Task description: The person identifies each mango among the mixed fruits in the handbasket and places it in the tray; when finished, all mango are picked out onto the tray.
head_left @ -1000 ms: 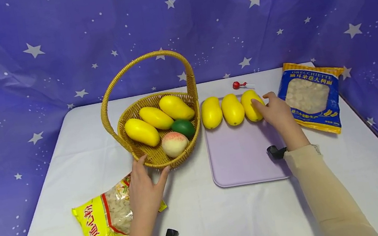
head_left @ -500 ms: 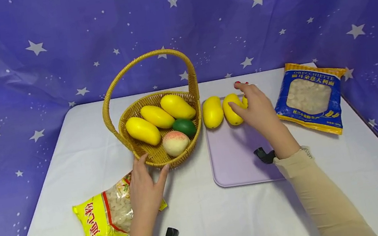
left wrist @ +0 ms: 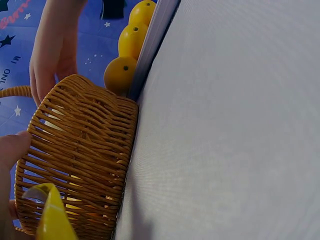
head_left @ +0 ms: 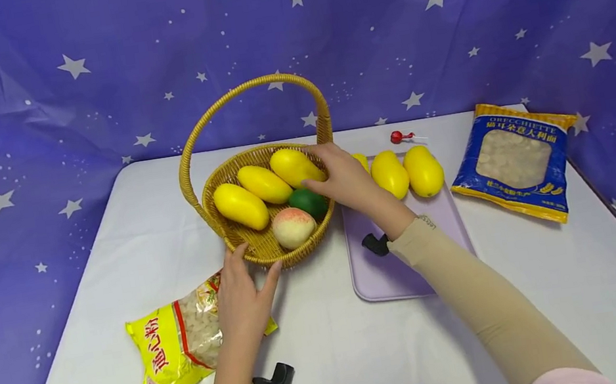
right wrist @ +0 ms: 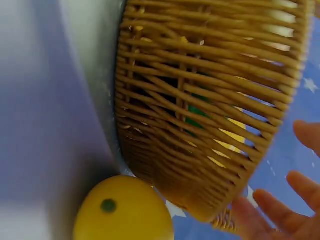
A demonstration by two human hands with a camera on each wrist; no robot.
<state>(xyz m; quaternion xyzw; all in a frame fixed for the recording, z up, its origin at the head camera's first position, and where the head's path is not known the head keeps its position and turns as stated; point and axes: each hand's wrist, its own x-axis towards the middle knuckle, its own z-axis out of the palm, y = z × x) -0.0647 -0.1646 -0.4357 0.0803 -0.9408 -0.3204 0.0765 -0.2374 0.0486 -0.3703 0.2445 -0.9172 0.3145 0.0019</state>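
A wicker basket (head_left: 245, 254) with a tall handle holds three yellow mangoes (head_left: 240, 207), a dark green oval fruit (head_left: 308, 203) and a peach (head_left: 293, 227). My left hand (head_left: 243, 298) touches the basket's front rim, fingertips at the edge and thumb spread apart. Over the right rim reaches my right hand (head_left: 344, 176), fingers spread beside the rearmost mango (head_left: 293, 166) and just above the green fruit. The right wrist view shows those spread fingers (right wrist: 280, 212) past the rim, gripping nothing. Three more mangoes (head_left: 424, 171) lie in a row on a lilac tray (head_left: 366, 283).
A yellow pasta bag (head_left: 171, 355) lies left of the basket, partly under my left forearm. To the right of the tray is a blue pasta bag (head_left: 512, 161). A red lollipop (head_left: 397, 137) lies behind the tray on the white table (head_left: 333, 361).
My right hand has left the rightmost mango on the tray and swung left across the row to the basket. My left hand stays at the rim. The view has shifted slightly.
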